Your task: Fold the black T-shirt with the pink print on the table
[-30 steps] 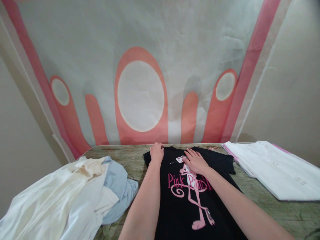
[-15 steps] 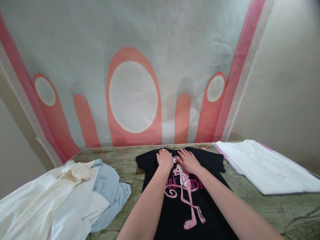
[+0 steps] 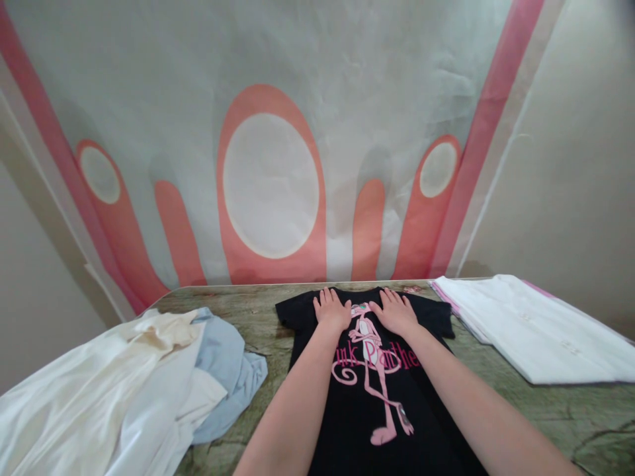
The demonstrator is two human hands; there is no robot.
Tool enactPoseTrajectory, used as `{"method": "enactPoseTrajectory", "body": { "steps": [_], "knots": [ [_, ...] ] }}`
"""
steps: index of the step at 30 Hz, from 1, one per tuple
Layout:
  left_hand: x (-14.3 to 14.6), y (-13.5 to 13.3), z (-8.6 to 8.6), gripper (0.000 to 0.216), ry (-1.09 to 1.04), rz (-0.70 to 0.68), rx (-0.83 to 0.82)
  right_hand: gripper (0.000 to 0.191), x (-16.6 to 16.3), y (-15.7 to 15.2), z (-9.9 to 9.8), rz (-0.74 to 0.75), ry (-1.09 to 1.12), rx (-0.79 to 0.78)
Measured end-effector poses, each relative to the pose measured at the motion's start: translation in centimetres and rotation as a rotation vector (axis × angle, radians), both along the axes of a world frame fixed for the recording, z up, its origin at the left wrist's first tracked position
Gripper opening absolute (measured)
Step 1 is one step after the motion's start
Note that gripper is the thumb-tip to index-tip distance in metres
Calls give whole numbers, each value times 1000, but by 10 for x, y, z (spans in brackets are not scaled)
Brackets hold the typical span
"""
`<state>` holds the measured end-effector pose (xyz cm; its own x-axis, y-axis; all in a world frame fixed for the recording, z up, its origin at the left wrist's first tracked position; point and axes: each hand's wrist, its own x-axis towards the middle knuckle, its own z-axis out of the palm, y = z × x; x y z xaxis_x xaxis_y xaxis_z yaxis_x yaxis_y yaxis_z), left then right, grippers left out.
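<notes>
A black T-shirt (image 3: pixel 357 423) with a pink cartoon panther and pink lettering lies spread out on the table, its neckline toward the wall. My left hand (image 3: pixel 332 309) rests flat on the upper chest, left of the panther's head, fingers stretched toward the collar. On the other side of the head, my right hand (image 3: pixel 396 312) presses flat with its fingers apart. Neither hand grips the cloth. Both forearms cover parts of the shirt's sides, and its lower hem is out of view.
A loose heap of cream, white and light blue clothes (image 3: pixel 124 390) lies at the left. Folded white garments (image 3: pixel 536 330) with a pink edge are stacked at the right. The wood-patterned table (image 3: pixel 238 301) meets a wall with a pink and grey printed sheet (image 3: pixel 357 132).
My right hand has shifted to the right, away from the panther's head. The fingers of my left hand are more spread. The view has moved slightly.
</notes>
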<state>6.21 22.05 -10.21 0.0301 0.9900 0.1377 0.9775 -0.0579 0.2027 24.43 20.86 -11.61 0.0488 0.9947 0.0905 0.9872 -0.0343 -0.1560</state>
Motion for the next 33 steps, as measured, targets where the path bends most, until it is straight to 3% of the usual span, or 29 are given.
{"method": "enactPoseTrajectory", "body": {
  "steps": [15, 20, 23, 27, 30, 33],
  "knots": [
    [-1, 10, 2, 68, -16, -13, 2, 79, 2, 9, 4, 19, 12, -59],
    [-2, 11, 14, 62, -20, -50, 51, 66, 9, 11, 18, 140, 81, 59],
    [-4, -5, 19, 55, 21, -239, 116, 60, 12, -5, 25, 219, 105, 140],
    [-8, -39, 21, 52, 89, -482, 64, 59, 6, -48, 32, 453, 77, 103],
    [-13, -58, 20, 55, 119, -540, 5, 62, 1, -76, 31, 543, 50, 15],
    [-17, -66, 18, 62, 136, -537, -24, 69, 5, -91, 24, 478, 20, -37]
  ]
}}
